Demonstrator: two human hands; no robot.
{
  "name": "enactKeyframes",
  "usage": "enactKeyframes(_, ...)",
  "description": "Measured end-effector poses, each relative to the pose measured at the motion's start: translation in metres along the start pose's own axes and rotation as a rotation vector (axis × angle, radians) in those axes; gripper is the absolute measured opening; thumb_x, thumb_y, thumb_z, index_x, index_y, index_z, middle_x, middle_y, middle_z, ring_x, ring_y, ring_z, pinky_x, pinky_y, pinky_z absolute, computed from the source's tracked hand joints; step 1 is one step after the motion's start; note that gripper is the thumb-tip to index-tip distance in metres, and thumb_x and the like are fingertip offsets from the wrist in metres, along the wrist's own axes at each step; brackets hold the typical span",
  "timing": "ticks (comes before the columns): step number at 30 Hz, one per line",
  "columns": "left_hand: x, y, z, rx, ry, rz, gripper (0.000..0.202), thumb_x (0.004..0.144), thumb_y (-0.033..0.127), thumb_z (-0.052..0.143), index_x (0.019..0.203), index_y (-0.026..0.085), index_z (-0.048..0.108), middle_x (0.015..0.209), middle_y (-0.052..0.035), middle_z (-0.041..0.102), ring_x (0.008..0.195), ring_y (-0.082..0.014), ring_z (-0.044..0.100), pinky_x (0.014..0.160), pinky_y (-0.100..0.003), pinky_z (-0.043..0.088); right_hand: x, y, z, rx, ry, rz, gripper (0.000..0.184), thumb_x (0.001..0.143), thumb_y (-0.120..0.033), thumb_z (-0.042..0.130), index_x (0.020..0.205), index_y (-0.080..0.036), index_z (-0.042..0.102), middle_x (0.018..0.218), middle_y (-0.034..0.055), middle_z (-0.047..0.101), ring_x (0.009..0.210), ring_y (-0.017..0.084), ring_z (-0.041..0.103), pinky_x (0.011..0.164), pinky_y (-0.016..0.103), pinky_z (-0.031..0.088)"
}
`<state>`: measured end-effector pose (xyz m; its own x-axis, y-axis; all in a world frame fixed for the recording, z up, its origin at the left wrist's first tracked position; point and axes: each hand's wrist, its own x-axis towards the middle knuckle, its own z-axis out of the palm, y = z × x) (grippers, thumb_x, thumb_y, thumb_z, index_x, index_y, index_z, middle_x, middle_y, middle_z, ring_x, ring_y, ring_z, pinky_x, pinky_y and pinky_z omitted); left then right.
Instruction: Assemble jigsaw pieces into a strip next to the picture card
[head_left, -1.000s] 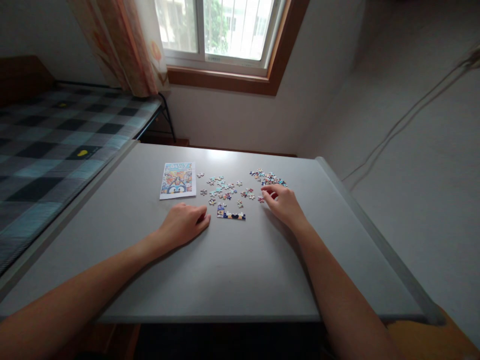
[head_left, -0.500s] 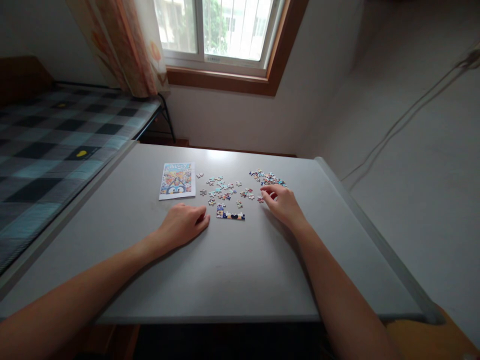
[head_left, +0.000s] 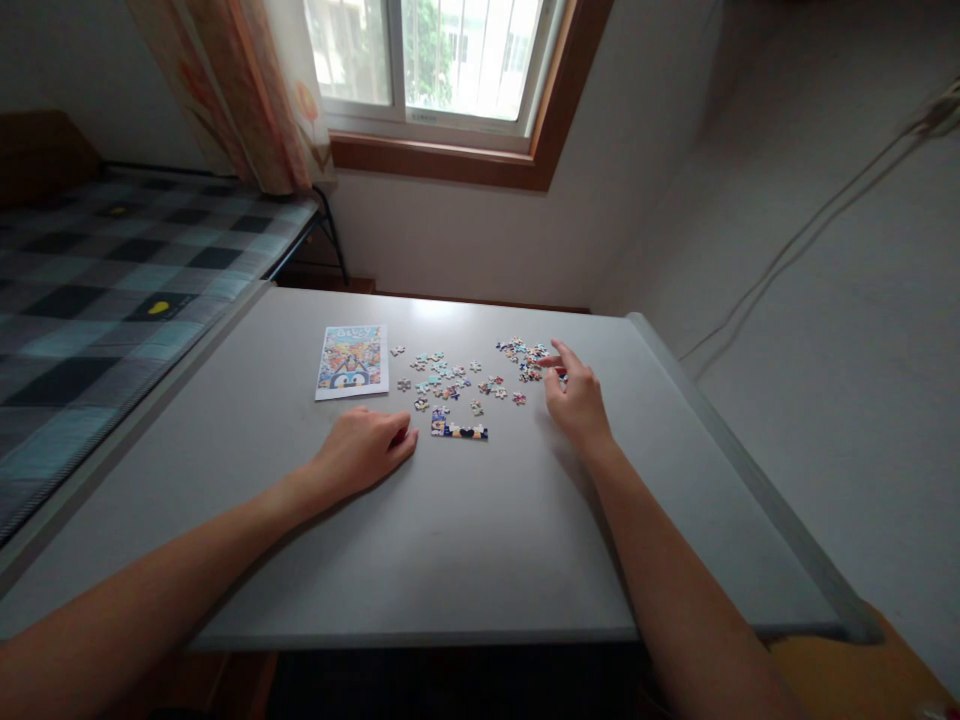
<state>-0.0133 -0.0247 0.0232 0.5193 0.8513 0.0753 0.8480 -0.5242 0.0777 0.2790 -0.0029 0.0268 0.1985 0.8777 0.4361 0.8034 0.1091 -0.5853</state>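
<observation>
Small jigsaw pieces lie scattered over the far middle of the grey table (head_left: 450,540). One loose group (head_left: 442,378) lies in the centre and a denser pile (head_left: 525,356) to its right. A short joined strip of pieces (head_left: 459,429) lies nearer to me. My left hand (head_left: 366,450) rests on the table just left of that strip, fingers loosely curled, holding nothing. My right hand (head_left: 574,398) reaches to the dense pile with its fingers stretched out and the index fingertip at the pieces. A colourful reference picture card (head_left: 352,360) lies to the left of the pieces.
A bed with a dark checked cover (head_left: 97,300) stands along the table's left side. A window with a wooden frame (head_left: 442,80) and a patterned curtain (head_left: 240,90) are on the far wall. A cable (head_left: 787,250) runs along the right wall.
My right hand has lifted from the loose pieces and shifted right toward the dense pile, its fingers now extended. My left hand has stayed put.
</observation>
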Motion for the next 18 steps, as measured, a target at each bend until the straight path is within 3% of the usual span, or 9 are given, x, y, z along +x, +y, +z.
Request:
enactKeyframes(5, 0.0007, -0.0004, 0.0002, -0.004, -0.007, -0.006, 0.038, 0.093, 0.041, 0.039, 0.070, 0.020, 0.059, 0.060, -0.0044, 0.062, 0.058, -0.0176, 0.055, 0.059, -0.029, 0.030, 0.0007, -0.0033, -0.0043, 0.019, 0.028, 0.058, 0.051, 0.087, -0.023, 0.041, 0.136, -0.012, 0.049, 0.092, 0.0109, 0.075, 0.094, 0.024, 0.065, 0.088, 0.039, 0.047)
enactKeyframes(11, 0.0009, -0.0017, 0.0020, -0.004, 0.000, 0.000, 0.037, 0.093, 0.042, 0.039, 0.070, 0.020, 0.059, 0.060, -0.0041, 0.062, 0.058, -0.0181, 0.055, 0.058, -0.029, 0.028, 0.0002, -0.0051, -0.0092, 0.126, -0.019, 0.146, 0.054, 0.085, -0.034, 0.050, 0.131, -0.005, 0.056, 0.050, 0.0034, 0.064, 0.066, 0.023, 0.069, 0.073, 0.033, 0.052)
enactKeyframes(14, 0.0007, -0.0016, 0.0018, -0.014, 0.006, 0.005, 0.037, 0.093, 0.041, 0.039, 0.069, 0.020, 0.058, 0.060, -0.0038, 0.061, 0.058, -0.0176, 0.054, 0.059, -0.029, 0.028, -0.0001, -0.0051, -0.0091, 0.140, -0.020, 0.179, 0.051, 0.082, -0.029, 0.049, 0.127, -0.007, 0.060, 0.050, 0.0028, 0.063, 0.051, 0.020, 0.064, 0.058, 0.030, 0.051)
enactKeyframes(18, 0.0003, -0.0015, 0.0014, -0.007, 0.006, 0.002, 0.037, 0.093, 0.041, 0.040, 0.069, 0.020, 0.058, 0.059, -0.0037, 0.061, 0.057, -0.0181, 0.053, 0.058, -0.029, 0.027, -0.0007, -0.0066, -0.0095, 0.127, -0.011, 0.167, 0.046, 0.077, -0.022, 0.047, 0.116, -0.013, 0.068, 0.048, -0.0001, 0.060, 0.039, 0.016, 0.056, 0.054, 0.029, 0.049)
